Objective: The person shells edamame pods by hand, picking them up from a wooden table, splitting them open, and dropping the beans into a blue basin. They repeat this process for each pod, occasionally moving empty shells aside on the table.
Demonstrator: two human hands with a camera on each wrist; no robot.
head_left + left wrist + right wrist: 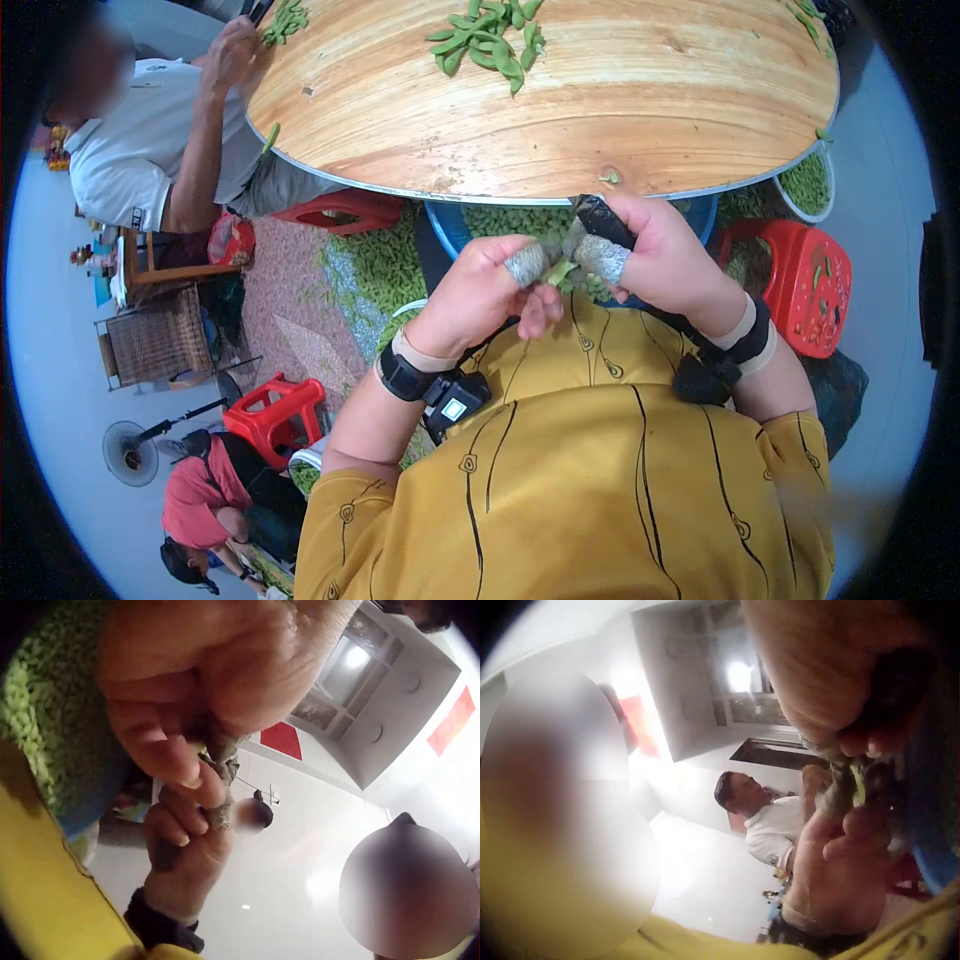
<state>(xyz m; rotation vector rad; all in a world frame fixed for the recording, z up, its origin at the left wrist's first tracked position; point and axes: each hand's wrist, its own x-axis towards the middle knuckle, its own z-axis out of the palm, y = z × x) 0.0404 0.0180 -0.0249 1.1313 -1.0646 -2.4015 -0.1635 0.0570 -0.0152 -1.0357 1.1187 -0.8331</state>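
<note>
Over a blue basin (435,222) of green beans, both hands meet at the near edge of the wooden table (350,130). Grey wrapping covers both thumbs. The left hand (475,295) pinches a green pod (562,274), its other fingers curled below. Against the pod's other side is the wrapped thumb of the right hand (672,255), which also grips a black object (604,221). In the right wrist view a green bit (859,786) shows between the fingertips; the hands largely hide it.
Pods (490,40) lie heaped on the table. A white bucket (805,190) of green pods and a red stool (800,290) stand right. A person in a white shirt (140,140) sits left; another in a pink shirt (205,495) is lower left. Many pods (385,265) cover the floor.
</note>
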